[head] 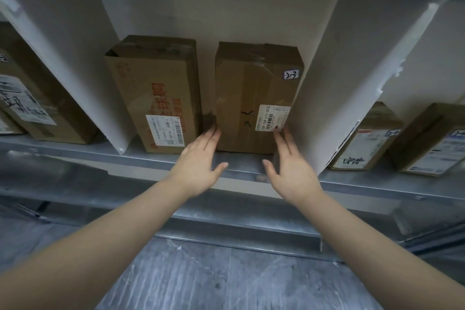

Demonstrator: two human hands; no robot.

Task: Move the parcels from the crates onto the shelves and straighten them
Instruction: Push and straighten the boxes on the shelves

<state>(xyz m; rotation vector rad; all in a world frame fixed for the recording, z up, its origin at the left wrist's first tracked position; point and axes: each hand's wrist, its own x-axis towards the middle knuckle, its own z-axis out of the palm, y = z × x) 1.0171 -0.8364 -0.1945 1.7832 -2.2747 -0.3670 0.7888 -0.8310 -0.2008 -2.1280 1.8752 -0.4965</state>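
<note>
The straightening step is judged to be in hand. A brown cardboard parcel [251, 98], hand-marked "2K", is already set on the grey metal shelf [75, 156], in the middle bay, and no crate is seen in this view. The parcel is stood lengthwise into the bay, between a larger brown cardboard parcel with red print [156, 93] on its left and a white divider panel [339, 83] on its right. A narrow gap is left on the neighbour's side, while the divider side appears close or touching.

Both arms are stretched forward and upward to the shelf, palms turned inward toward each other. The left hand [201, 166] is held spread, its straight fingers [212, 137] laid against the parcel's near left corner and its thumb apart below. The right hand [292, 171] is likewise spread, with fingertips at the near right corner just under the white barcode label [273, 118]. Whether these tips are pressed on the cardboard cannot be told. Nothing is gripped by either hand.

The parcel looks nearly square to the shelf edge. For the next move, a light, even push from both sides is probably called for, so that its front is lined up with the neighbour's, before another parcel is fetched.
</note>
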